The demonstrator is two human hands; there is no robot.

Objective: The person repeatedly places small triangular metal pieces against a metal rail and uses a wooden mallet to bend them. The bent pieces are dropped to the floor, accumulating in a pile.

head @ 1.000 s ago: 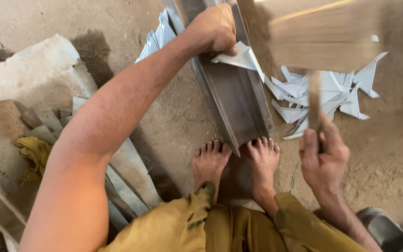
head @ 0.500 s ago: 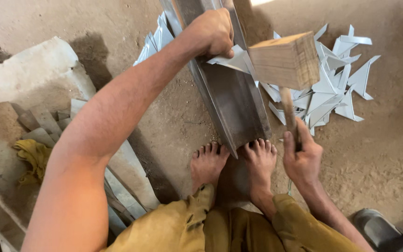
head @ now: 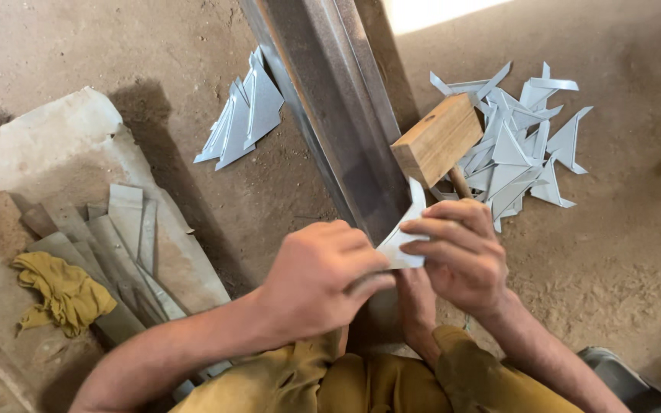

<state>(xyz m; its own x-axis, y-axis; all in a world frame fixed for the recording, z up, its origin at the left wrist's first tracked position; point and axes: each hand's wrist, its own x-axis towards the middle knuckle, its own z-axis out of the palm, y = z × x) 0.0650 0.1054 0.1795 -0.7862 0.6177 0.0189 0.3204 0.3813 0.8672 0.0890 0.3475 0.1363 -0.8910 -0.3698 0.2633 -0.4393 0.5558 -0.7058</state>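
Head view: both hands meet on one bent sheet-metal piece (head: 401, 239), held just over the near end of one long steel beam (head: 330, 115). The left hand (head: 319, 279) has its grip closed on the piece from the left; the right hand (head: 460, 256) pinches its right edge. One wooden mallet (head: 437, 141) leans against the beam. Two heaps of cut metal pieces lie on the dirt floor (head: 613, 252): a small stack (head: 242, 115) left, a scattered pile (head: 518, 141) right. One yellow rag (head: 63, 294) rests on a concrete slab (head: 32, 153).
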